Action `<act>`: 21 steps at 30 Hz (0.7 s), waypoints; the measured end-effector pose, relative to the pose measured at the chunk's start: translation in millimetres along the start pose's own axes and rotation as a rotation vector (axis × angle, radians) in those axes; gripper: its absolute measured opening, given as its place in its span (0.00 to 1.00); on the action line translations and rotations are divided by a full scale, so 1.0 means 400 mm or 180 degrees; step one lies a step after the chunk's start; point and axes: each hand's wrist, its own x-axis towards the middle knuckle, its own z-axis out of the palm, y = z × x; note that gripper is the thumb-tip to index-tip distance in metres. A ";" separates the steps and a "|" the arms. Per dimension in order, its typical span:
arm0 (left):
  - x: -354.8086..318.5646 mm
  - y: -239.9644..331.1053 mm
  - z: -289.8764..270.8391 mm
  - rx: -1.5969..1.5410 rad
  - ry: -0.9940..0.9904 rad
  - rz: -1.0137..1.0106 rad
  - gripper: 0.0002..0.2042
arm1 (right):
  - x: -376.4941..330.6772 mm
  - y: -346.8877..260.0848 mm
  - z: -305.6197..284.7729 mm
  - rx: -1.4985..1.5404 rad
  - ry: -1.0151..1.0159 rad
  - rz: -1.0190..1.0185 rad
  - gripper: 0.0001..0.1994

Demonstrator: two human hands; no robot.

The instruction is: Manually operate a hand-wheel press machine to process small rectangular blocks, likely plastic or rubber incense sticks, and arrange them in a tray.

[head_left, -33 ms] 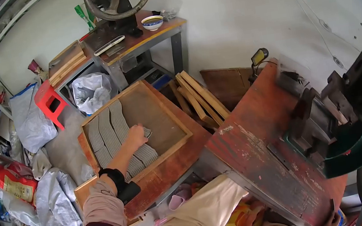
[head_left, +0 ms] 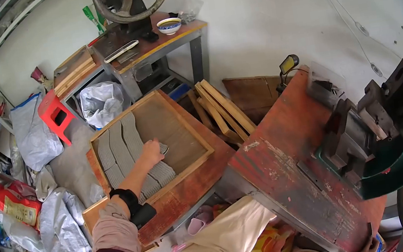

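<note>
My left hand (head_left: pixel 151 152) reaches into a shallow wooden tray (head_left: pixel 184 128) that lies on a low red-brown board. Three rows of flat grey pieces (head_left: pixel 118 151) fill the tray's left side. The fingers are closed on one grey piece (head_left: pixel 163 148) at the right edge of the rows. A black watch (head_left: pixel 128 199) sits on that wrist above a pink sleeve. A small part of my right hand (head_left: pixel 370 248) shows at the bottom edge, by the near corner of the red workbench (head_left: pixel 290 165); its fingers are hidden.
A green and black press (head_left: pixel 390 134) stands on the red workbench at right. Wooden slats (head_left: pixel 219 107) lean between tray and bench. Behind stand a table with a hand-wheel machine (head_left: pixel 133 0) and a bowl (head_left: pixel 169 25), a red stool (head_left: pixel 55 115) and sacks (head_left: pixel 61 230) at left.
</note>
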 end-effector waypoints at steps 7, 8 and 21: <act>0.042 -0.011 0.074 0.0102 0.0009 0.0115 0.17 | -0.009 0.150 0.025 0.0291 -0.0399 0.0486 0.12; 0.048 0.026 0.076 0.0057 -0.0024 0.0250 0.19 | -0.017 0.099 0.000 -0.0313 -0.0348 -0.0105 0.11; 0.179 -0.080 0.170 -0.0109 -0.0004 0.0346 0.30 | 0.005 0.018 0.006 0.0113 -0.0049 0.0682 0.08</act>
